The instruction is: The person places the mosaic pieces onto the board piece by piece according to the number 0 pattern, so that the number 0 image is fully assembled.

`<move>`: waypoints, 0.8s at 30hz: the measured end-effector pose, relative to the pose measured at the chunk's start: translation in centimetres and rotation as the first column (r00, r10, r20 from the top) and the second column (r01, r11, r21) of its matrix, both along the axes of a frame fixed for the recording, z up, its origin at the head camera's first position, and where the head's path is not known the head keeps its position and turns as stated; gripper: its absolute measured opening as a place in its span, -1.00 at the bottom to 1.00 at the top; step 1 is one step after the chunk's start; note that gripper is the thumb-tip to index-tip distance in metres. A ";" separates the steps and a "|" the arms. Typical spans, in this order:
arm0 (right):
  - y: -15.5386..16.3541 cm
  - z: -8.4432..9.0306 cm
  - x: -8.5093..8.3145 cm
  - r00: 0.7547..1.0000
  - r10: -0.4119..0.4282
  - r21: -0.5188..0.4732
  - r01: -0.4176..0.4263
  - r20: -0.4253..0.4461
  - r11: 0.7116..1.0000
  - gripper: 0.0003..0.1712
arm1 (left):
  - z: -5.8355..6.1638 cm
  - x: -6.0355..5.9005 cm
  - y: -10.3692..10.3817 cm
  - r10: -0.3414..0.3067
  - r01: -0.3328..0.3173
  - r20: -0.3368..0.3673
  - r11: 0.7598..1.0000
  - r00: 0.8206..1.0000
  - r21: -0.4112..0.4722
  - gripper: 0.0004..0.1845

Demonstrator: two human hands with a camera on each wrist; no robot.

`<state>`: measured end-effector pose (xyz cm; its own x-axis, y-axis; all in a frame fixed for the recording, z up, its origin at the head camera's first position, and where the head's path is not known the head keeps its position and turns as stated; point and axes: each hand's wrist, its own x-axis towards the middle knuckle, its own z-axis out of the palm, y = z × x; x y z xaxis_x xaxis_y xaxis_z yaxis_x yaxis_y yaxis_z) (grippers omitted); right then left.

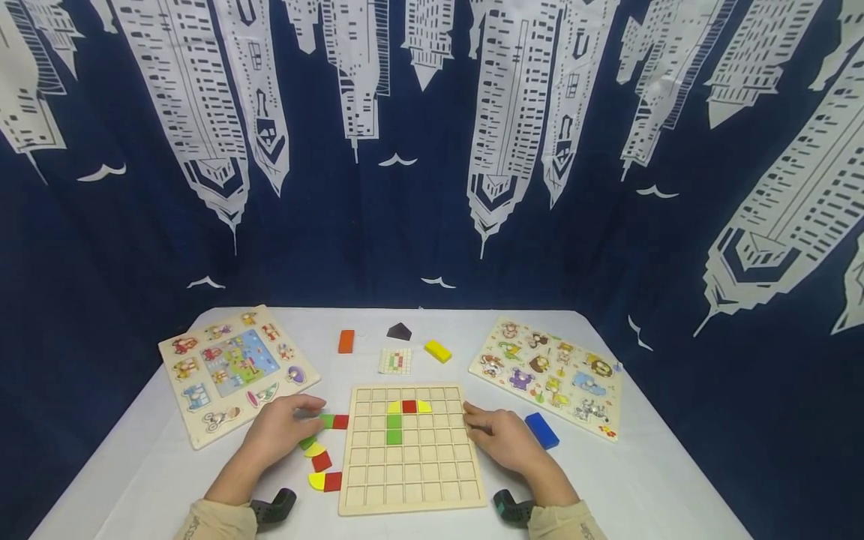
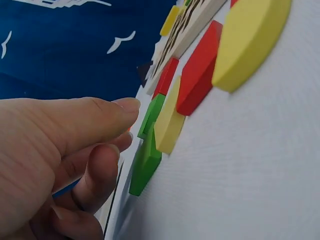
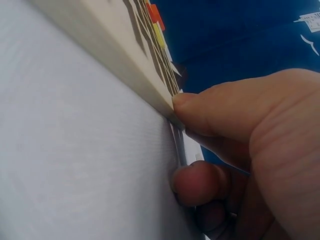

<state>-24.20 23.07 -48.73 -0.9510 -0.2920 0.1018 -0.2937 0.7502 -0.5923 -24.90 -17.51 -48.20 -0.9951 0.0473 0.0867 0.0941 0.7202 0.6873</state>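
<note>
A square wooden grid board (image 1: 414, 474) lies flat in front of me. Set in its upper cells are two yellow quarter-round pieces (image 1: 424, 407), a red square (image 1: 409, 406) between them and green squares (image 1: 394, 429) below. My left hand (image 1: 278, 431) is left of the board, fingers loosely bent, with nothing visible between thumb and fingers. Its fingertips hover close by a green piece (image 2: 150, 116) and another green piece (image 2: 146, 167). My right hand (image 1: 502, 441) rests at the board's right edge, thumb (image 3: 210, 112) touching the rim, other fingers bent below it.
Yellow and red pieces (image 1: 321, 460) lie along the board's left side. A small pattern card (image 1: 395, 361) sits behind it, among orange (image 1: 346, 341), black (image 1: 400, 331) and yellow (image 1: 438, 350) blocks. Picture puzzles stand left (image 1: 196, 427) and right (image 1: 482, 361); a blue block (image 1: 542, 430) is near my right hand.
</note>
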 end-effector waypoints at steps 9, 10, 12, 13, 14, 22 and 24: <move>0.1 0.0 -0.1 1.000 0.008 -0.006 -0.008 -0.001 1.000 -0.64 | -0.4 -0.1 0.1 -0.014 0.014 0.004 1.000 1.000 0.004 -0.67; 0.1 0.0 -0.1 1.000 0.005 -0.007 -0.005 0.003 1.000 -0.63 | -0.4 -0.2 0.1 -0.013 0.013 0.004 1.000 1.000 0.004 -0.67; 0.1 0.0 -0.1 1.000 0.005 -0.003 -0.005 0.003 1.000 -0.63 | -0.5 -0.2 0.1 -0.013 0.013 0.006 1.000 1.000 0.005 -0.66; 0.1 0.0 -0.1 1.000 0.007 -0.004 -0.007 0.001 1.000 -0.63 | -0.5 -0.2 0.1 -0.013 0.013 0.005 1.000 1.000 0.005 -0.66; 0.1 0.0 -0.1 1.000 0.009 -0.001 -0.009 -0.002 1.000 -0.63 | -0.5 -0.2 0.1 -0.011 0.011 0.006 1.000 1.000 0.004 -0.65; 0.1 0.0 -0.2 1.000 0.002 -0.015 -0.002 0.008 1.000 -0.63 | -0.3 -0.2 0.0 -0.007 0.007 -0.002 1.000 1.000 -0.026 -0.66; 0.1 0.1 -0.2 1.000 0.006 -0.014 -0.006 0.006 1.000 -0.64 | -0.2 -0.2 -0.1 -0.003 0.003 -0.005 0.999 1.000 -0.036 -0.66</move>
